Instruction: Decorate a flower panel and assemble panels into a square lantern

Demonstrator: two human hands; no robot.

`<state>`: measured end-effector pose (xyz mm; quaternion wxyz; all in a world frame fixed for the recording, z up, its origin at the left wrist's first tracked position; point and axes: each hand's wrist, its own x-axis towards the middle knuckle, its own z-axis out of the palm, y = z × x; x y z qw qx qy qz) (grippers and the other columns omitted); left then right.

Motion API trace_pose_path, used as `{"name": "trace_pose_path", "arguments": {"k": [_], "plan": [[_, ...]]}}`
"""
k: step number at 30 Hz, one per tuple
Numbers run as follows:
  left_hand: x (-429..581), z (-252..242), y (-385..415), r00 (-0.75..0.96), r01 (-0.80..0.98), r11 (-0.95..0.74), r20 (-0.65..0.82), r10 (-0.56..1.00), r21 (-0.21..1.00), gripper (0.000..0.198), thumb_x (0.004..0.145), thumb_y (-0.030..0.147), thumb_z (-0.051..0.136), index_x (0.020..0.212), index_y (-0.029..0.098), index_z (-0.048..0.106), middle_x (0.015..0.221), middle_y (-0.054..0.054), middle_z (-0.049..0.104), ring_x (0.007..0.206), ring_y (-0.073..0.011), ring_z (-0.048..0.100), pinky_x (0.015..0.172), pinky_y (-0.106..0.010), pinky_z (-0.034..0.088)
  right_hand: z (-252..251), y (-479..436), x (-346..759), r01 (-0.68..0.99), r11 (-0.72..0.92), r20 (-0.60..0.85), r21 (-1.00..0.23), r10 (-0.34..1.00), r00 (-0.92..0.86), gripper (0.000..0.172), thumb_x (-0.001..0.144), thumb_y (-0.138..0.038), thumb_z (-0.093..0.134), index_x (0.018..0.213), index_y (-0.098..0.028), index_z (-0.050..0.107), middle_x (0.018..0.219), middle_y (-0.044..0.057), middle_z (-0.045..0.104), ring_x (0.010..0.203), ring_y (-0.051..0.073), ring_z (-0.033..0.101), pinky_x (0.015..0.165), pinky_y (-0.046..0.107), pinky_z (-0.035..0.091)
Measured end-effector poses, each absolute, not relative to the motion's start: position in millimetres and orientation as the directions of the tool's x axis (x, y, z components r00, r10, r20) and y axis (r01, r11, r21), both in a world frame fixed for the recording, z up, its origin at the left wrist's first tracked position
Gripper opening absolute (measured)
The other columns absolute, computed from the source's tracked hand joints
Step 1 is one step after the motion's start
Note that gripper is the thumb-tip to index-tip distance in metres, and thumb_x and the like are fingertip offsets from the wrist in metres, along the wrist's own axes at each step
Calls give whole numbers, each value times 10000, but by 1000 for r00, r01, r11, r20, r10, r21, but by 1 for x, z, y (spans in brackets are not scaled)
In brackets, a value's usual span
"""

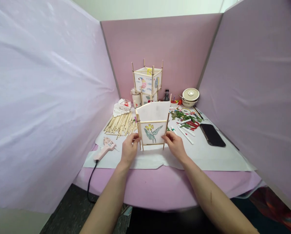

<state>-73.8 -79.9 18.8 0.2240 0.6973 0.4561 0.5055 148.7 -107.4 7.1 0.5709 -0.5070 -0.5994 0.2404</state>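
A paper lantern (pixel 151 126) with a frame of thin wooden sticks stands upright at the middle of the table, close to me. Its front panel shows a yellow flower with green-blue leaves. My left hand (pixel 130 147) is closed on the lantern's left corner sticks, thumb toward the front. On the other side, my right hand (pixel 174 143) pinches the right front edge near the lower part. Both hands are low, near the white sheet. The lantern's far bottom side is hidden behind its front panel.
Left lie a pink glue gun (pixel 105 149) with a black cord and a pile of sticks (pixel 121 124). Behind stands another lantern (pixel 147 79). At right are a phone (pixel 212 135), red scissors (pixel 193 124), white markers (pixel 185 135), leaves (pixel 184 115) and a lidded bowl (pixel 190 97).
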Motion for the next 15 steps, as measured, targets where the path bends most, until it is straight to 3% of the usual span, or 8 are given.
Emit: {"name": "trace_pose_path", "arguments": {"k": [7, 15], "plan": [[-77, 14, -82, 75, 400, -423, 431, 899, 813, 131, 821, 254, 549, 890, 202, 649, 881, -34, 682, 827, -180, 627, 741, -308, 492, 3, -106, 150, 317, 361, 425, -877, 890, 163, 191, 859, -388, 569, 843, -203, 615, 676, -15, 524, 620, 158, 456, 608, 275, 364], [-74, -6, -88, 59, 691, -225, 256, 965, 687, 197, 685, 290, 729, 798, 202, 592, 728, -19, 657, 659, -189, 597, 617, -305, 427, 4, -109, 150, 332, 348, 412, -877, 899, 148, 185, 871, -382, 574, 838, -203, 607, 662, -19, 500, 603, 154, 436, 607, 279, 351]]}}
